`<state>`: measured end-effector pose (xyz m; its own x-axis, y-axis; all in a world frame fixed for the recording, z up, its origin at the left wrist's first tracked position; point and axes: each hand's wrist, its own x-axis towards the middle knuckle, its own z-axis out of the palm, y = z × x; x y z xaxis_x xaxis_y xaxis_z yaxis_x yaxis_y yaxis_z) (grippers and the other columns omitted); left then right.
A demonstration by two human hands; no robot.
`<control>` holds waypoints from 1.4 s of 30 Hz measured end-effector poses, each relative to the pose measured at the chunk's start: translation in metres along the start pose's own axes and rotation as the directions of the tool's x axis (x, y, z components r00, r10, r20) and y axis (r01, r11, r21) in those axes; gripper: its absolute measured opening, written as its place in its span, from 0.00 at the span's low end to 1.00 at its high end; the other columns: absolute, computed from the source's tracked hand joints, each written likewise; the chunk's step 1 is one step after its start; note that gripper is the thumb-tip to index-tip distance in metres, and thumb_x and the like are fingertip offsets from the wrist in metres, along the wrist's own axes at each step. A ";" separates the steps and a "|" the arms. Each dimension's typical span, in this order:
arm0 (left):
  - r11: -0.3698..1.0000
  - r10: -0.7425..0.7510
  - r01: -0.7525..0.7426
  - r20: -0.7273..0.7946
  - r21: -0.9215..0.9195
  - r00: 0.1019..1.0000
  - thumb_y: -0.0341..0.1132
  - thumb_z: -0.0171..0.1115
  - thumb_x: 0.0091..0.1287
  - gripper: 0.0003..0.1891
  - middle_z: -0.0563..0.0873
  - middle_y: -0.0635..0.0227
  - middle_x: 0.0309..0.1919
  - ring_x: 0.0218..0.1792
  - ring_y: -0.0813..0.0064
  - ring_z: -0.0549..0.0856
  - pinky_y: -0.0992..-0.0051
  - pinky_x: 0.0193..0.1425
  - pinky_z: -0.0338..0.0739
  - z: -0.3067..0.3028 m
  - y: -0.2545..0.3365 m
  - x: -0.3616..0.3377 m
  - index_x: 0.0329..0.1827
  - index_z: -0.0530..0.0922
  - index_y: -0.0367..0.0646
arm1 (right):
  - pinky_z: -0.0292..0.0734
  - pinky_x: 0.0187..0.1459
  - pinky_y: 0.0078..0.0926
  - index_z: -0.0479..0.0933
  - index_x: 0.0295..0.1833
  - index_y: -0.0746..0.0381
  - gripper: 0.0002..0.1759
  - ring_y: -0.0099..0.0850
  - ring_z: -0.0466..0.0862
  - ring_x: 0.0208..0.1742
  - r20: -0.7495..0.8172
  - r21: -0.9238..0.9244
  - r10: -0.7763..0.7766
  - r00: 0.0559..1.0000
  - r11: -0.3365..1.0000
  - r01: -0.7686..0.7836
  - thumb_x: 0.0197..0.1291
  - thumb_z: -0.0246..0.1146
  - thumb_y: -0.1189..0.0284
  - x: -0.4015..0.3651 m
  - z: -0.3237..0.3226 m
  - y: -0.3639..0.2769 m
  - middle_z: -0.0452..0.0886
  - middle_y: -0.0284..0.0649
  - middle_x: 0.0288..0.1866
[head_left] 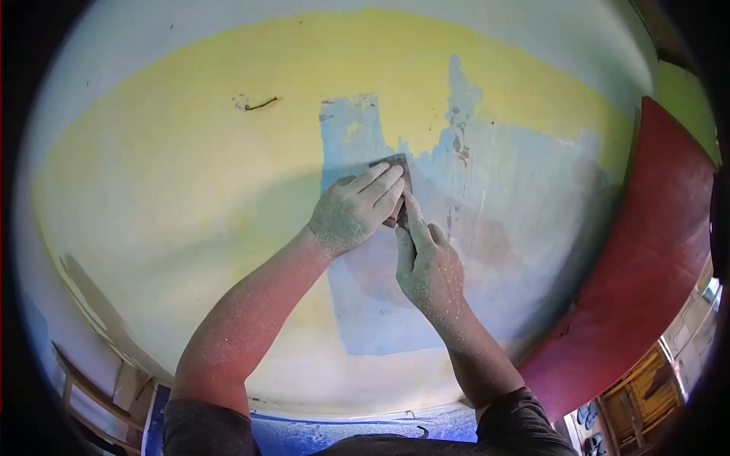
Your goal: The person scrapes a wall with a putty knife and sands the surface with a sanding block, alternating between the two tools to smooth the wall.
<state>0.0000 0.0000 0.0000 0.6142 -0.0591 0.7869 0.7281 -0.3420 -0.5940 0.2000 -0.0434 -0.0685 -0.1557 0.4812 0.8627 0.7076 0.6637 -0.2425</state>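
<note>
Both hands are dusty and meet at a dark, flat block (405,166) pressed against the painted wall (281,159). My left hand (356,205) lies over the block with its fingers stretched across it and holds it to the wall. Just below and to the right, my right hand (430,262) has its index finger extended to the block's lower right edge, its other fingers partly bent. Around the block the wall shows a pale blue patch (350,144) with ragged edges inside a yellow area. Part of the block is hidden under the left fingers.
A bent dark hook or wire (261,104) sticks out of the wall at upper left. A large red panel (639,251) stands along the right side. Blue dusty surface (357,429) lies below. Wooden furniture (642,395) and footwear (589,416) show at lower right.
</note>
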 end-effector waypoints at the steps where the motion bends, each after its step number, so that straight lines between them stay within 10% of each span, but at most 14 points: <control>1: 1.000 -0.012 0.012 -0.019 -0.012 1.000 0.33 0.75 0.72 0.20 0.93 0.66 0.69 0.69 0.64 0.92 0.64 0.62 0.93 0.001 -0.001 0.005 0.66 0.90 0.46 | 0.86 0.33 0.53 0.61 0.96 0.49 0.40 0.53 0.91 0.34 -0.008 -0.037 -0.011 1.000 0.999 0.011 0.85 0.64 0.63 0.004 -0.001 0.000 0.88 0.51 0.45; 14: 0.990 -0.133 0.132 -0.023 -0.040 0.991 0.31 0.76 0.71 0.16 0.94 0.65 0.66 0.67 0.59 0.93 0.60 0.64 0.92 -0.009 0.008 0.016 0.61 0.89 0.44 | 0.87 0.37 0.53 0.78 0.86 0.53 0.29 0.53 0.92 0.37 -0.091 0.031 -0.018 0.996 0.999 0.021 0.84 0.65 0.64 0.021 -0.008 -0.005 0.89 0.51 0.41; 42: 0.993 -0.115 0.115 0.035 -0.013 0.993 0.38 0.70 0.75 0.14 0.91 0.68 0.70 0.72 0.64 0.90 0.57 0.66 0.90 -0.011 -0.005 0.001 0.60 0.89 0.46 | 0.87 0.39 0.57 0.78 0.85 0.56 0.29 0.57 0.92 0.38 -0.067 0.046 -0.010 0.998 0.999 0.013 0.83 0.64 0.66 0.018 -0.003 -0.016 0.89 0.54 0.40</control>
<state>-0.0063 -0.0089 0.0061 0.5368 0.0130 0.8436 0.7901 -0.3585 -0.4972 0.1874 -0.0473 -0.0476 -0.1164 0.4350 0.8929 0.6729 0.6957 -0.2512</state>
